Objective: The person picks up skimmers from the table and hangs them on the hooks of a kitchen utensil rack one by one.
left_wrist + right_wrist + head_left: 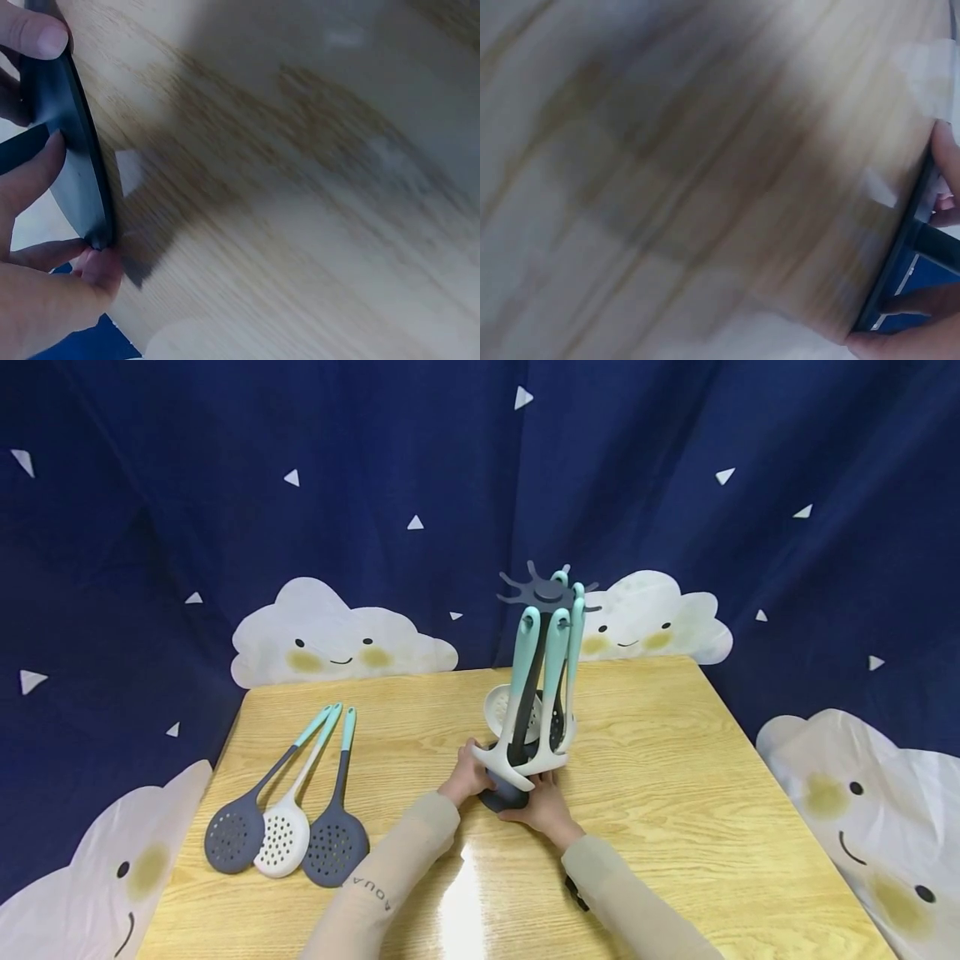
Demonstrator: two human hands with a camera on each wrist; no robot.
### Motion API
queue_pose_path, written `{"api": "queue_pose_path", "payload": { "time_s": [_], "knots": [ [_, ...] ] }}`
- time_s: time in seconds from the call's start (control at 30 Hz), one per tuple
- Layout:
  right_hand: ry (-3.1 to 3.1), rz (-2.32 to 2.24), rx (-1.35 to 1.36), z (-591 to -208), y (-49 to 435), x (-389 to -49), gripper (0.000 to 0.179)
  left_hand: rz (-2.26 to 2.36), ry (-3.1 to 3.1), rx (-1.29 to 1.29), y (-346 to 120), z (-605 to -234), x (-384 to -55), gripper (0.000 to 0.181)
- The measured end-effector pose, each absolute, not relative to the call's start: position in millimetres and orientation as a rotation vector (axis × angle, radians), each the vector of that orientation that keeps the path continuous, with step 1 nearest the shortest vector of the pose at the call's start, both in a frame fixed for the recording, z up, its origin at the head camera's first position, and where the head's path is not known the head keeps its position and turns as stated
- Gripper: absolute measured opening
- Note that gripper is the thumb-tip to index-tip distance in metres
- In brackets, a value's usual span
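A dark utensil stand (504, 797) with a round base and a hooked top rack is in the middle of the head view. My left hand (468, 774) grips the base's left side, and my right hand (545, 808) grips its right side. Several mint-handled utensils hang from the hooks, among them a white perforated skimmer (495, 707) and a dark perforated utensil (557, 728). White heads of the front utensils overlap the base. In the left wrist view, fingers and thumb pinch the rim of the base (84, 180); the right wrist view catches fingers at its edge too.
Three perforated skimmers lie on the wooden table (675, 777) at left: a dark one (234, 835), a white one (282, 839) and another dark one (335, 847). Behind the table's far edge hangs a blue curtain (375, 460) with white clouds.
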State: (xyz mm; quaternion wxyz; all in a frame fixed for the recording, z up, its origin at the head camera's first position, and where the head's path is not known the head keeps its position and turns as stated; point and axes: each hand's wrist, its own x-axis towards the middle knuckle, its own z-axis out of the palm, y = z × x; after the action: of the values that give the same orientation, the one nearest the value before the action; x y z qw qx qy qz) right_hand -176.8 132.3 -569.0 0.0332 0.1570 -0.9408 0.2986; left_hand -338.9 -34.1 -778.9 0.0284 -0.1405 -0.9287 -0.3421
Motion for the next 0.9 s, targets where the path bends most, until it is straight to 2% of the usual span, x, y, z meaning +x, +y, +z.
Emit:
{"api": "queue_pose_path", "payload": {
  "time_s": [0.13,0.3,0.5,0.63,0.73,0.9],
  "knots": [
    [-2.885,0.915,0.486,-568,135,-176,0.106,-1.044,-2.891,-0.388,-30,-719,-310,0.071],
    [-2.88,0.941,0.477,-568,138,-177,0.108,-1.029,-2.92,-0.389,-30,-665,-284,0.066],
    [-2.916,0.942,0.466,-569,141,-180,0.105,-0.996,-2.916,-0.343,-27,-665,-281,0.069],
    [-2.924,0.921,0.494,-569,144,-182,0.1,-0.887,-2.889,-0.308,-24,-688,-286,0.072],
    [-2.915,0.911,0.526,-568,147,-183,0.098,-0.829,-2.862,-0.282,-21,-689,-284,0.072],
    [-2.911,0.923,0.593,-569,153,-187,0.098,-1.023,-2.941,-0.178,-18,-590,-237,0.059]
  ]
}}
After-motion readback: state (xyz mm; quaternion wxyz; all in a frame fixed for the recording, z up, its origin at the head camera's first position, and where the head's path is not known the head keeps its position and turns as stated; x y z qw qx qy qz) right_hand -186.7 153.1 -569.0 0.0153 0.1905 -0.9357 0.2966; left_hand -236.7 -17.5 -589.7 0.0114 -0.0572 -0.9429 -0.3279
